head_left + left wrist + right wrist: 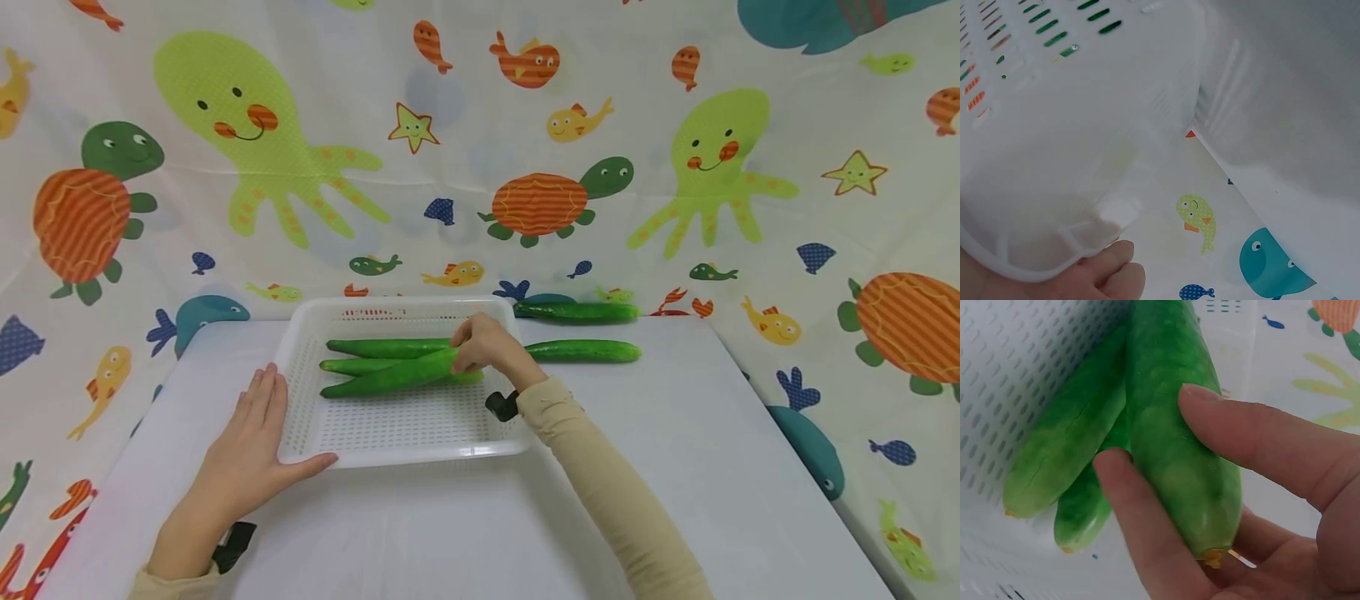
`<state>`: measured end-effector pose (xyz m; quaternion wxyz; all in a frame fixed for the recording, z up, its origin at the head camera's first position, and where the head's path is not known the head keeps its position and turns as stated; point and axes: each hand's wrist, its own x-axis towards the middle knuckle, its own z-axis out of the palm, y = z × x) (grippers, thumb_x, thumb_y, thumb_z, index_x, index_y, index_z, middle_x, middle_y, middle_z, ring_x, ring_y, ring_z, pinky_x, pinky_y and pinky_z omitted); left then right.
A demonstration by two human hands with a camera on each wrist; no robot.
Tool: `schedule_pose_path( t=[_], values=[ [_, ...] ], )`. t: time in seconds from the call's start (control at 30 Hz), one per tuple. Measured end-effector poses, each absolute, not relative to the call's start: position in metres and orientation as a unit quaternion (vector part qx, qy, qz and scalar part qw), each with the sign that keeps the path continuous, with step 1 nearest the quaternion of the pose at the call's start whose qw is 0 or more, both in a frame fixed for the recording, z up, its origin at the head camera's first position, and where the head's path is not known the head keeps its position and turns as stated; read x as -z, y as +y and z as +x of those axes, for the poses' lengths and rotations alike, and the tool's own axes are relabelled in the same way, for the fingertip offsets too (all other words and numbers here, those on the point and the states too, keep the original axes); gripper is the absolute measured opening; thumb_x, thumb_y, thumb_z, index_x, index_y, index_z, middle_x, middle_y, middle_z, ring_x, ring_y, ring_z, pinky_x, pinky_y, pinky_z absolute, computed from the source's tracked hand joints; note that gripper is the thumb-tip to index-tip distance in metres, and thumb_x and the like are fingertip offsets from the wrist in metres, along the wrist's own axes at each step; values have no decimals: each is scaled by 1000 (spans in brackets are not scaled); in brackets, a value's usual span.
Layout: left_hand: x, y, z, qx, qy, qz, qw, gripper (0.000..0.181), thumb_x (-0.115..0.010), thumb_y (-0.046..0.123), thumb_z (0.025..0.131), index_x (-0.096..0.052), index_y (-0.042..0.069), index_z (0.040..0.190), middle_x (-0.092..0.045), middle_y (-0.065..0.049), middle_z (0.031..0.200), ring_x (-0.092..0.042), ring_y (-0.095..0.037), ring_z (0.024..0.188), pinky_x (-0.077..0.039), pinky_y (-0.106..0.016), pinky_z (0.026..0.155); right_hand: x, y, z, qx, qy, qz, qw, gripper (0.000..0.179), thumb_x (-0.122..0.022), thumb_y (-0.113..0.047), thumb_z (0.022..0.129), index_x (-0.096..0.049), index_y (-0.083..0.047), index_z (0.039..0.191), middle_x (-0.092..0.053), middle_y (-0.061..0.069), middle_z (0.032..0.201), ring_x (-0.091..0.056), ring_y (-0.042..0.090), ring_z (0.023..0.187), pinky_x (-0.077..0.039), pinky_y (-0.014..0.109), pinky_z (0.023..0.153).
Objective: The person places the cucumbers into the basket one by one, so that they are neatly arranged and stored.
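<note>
A white perforated plastic basket stands on the table. In it my right hand pinches the blossom end of a cucumber between thumb and fingers. That cucumber slants over two others in the basket, a rear cucumber and a middle one. The right wrist view shows the held cucumber close up, with the other two beneath and beside it. My left hand rests against the basket's left side, fingers straight along the wall and thumb stretched over the front rim.
To the basket's right lie two more cucumbers, one at the table's back edge and one nearer. A white cloth covers the table. Behind it hangs a curtain printed with sea animals.
</note>
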<state>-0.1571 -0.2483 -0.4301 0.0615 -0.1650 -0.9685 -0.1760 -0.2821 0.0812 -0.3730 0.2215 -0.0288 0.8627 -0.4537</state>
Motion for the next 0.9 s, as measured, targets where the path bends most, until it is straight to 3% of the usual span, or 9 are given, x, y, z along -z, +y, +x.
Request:
schedule_pose_path(
  t=[0.17,0.37,0.63,0.9],
  values=[
    [432,-249,-157,174,-967,-170,71,130,-73,67,75,-5,-13,153,9,-23,163,9,-37,150,8,-44,120,379,80,-282,381,894,-48,232,36,-80,3,77,-69,3,112,-64,15,116,-67,25,80,-60,39,76],
    [433,-249,-157,171,-968,-170,68,130,-73,68,76,-5,-13,152,9,-25,163,6,-40,150,9,-43,119,386,78,-284,275,931,-73,227,33,-86,-4,73,-72,-1,103,-68,8,104,-60,18,76,-55,29,61],
    [432,-249,-159,174,-968,-170,64,131,-73,67,75,-5,-13,153,7,-26,163,7,-40,150,4,-49,120,394,74,-286,221,950,-54,214,34,-89,-4,68,-65,-2,93,-64,7,90,-59,21,78,-53,30,61],
    [431,-249,-157,175,-968,-169,62,130,-73,67,76,-4,-13,152,6,-27,162,8,-39,150,7,-46,120,396,70,-284,228,943,-20,239,49,-90,-4,69,-55,0,103,-58,12,92,-59,24,71,-56,32,57]
  ],
)
